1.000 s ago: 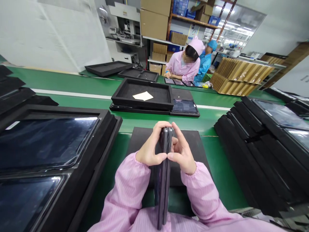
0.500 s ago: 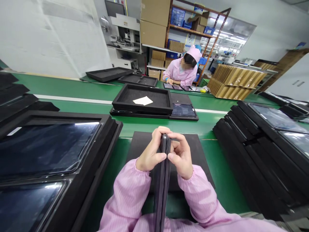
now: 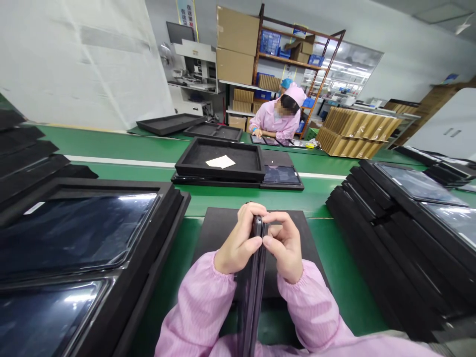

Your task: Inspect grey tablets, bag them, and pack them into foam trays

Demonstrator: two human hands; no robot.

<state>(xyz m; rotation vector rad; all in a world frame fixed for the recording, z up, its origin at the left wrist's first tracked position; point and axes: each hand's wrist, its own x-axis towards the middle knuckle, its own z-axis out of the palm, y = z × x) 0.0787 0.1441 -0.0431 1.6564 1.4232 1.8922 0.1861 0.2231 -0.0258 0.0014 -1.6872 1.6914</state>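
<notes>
A thin dark tablet-like panel (image 3: 251,292) stands on edge between my hands, its far end up and its near end toward my lap. My left hand (image 3: 238,245) grips its left face, fingers curled over the top edge. Pressed to the right face, my right hand (image 3: 285,245) pinches the top edge with thumb and fingers. Both hands hover over a black foam mat (image 3: 219,233) on the green table (image 3: 327,267). Pink sleeves cover both forearms.
Black foam trays with glossy screens sit at the left (image 3: 74,233) and stacked at the right (image 3: 401,213). A black tray holding a white paper (image 3: 221,158) lies ahead, a screen (image 3: 280,174) beside it. A person in pink (image 3: 277,119) works across the belt. Cardboard stacks (image 3: 357,131) stand behind.
The two separated edges seen earlier now read as one closed edge. My hands have stayed on the panel's top; the camera has tilted up slightly.
</notes>
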